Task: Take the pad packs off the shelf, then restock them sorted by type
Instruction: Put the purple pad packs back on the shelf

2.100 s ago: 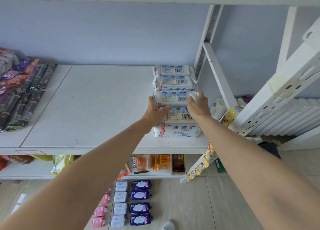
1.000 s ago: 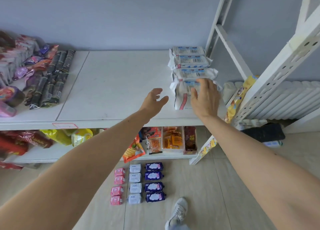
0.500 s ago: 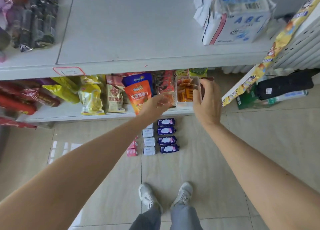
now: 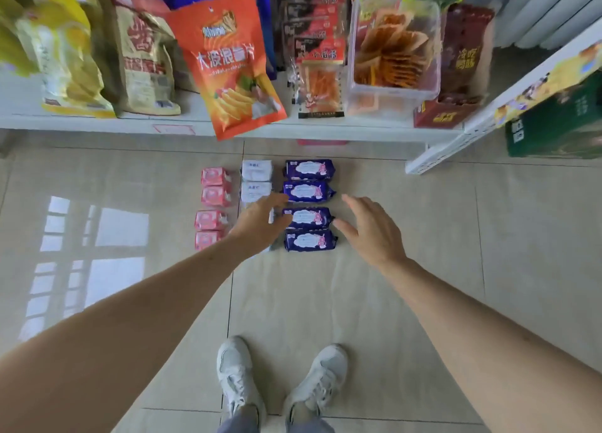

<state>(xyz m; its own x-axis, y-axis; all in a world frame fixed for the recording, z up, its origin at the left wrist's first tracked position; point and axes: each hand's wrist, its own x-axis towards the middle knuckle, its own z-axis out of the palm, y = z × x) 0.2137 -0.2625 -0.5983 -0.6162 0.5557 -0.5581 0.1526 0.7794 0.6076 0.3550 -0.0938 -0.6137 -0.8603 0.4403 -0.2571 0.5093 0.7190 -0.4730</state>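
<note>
Head view, looking down at a tiled floor point(image 4: 423, 237) in front of a white shelf point(image 4: 97, 124); pad packs laid on the floor in three columns just beyond the shelf's front edge: pink packs point(image 4: 213, 204) on the left, white packs point(image 4: 256, 180) in the middle, dark blue packs point(image 4: 308, 204) on the right, four blue ones counted; left hand point(image 4: 260, 225), fingers released and spread, holding nothing, over the lower white packs with fingertips at the left end of the blue column; right hand point(image 4: 371, 230), fingers released and spread, holding nothing, just right of the blue column, not touching it; orange snack bag point(image 4: 228, 61) overhanging the shelf's front edge; clear tub of snacks point(image 4: 394, 51) towards the shelf's right end; two white shoes point(image 4: 280, 377) at the near edge of the floor.
</note>
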